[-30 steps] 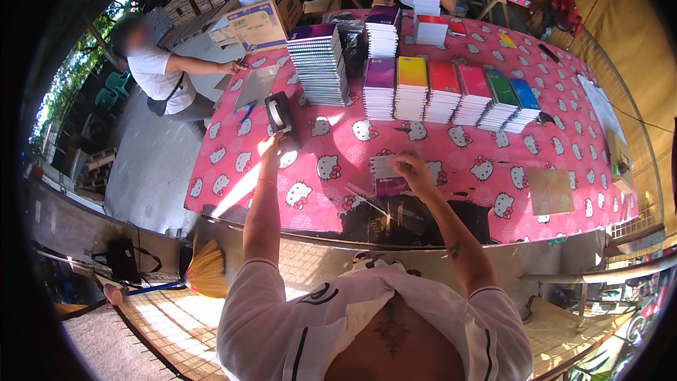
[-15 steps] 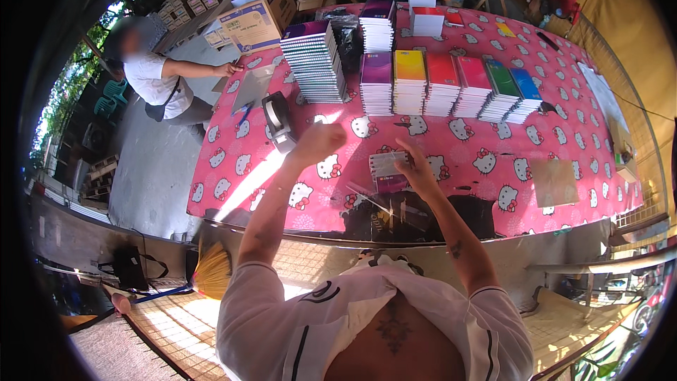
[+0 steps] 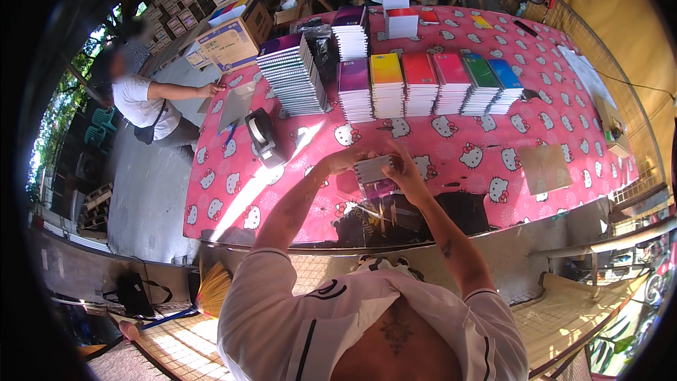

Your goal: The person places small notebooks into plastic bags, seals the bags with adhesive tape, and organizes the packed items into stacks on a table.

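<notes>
Pink-patterned, your bench (image 3: 596, 190) carries a row of coloured notebook stacks (image 3: 421, 88) and, to the left, a black tape dispenser (image 3: 262, 137). Before you, near its front edge, sits a small spiral notebook (image 3: 374, 168) between your hands: your right hand (image 3: 405, 169) grips its right side; your left hand (image 3: 342, 161) curls at its left, its grip unclear.

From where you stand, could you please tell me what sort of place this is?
Perhaps a makeshift workshop: notebook stacks and a tape dispenser sit on a pink table, near a cardboard box.
</notes>
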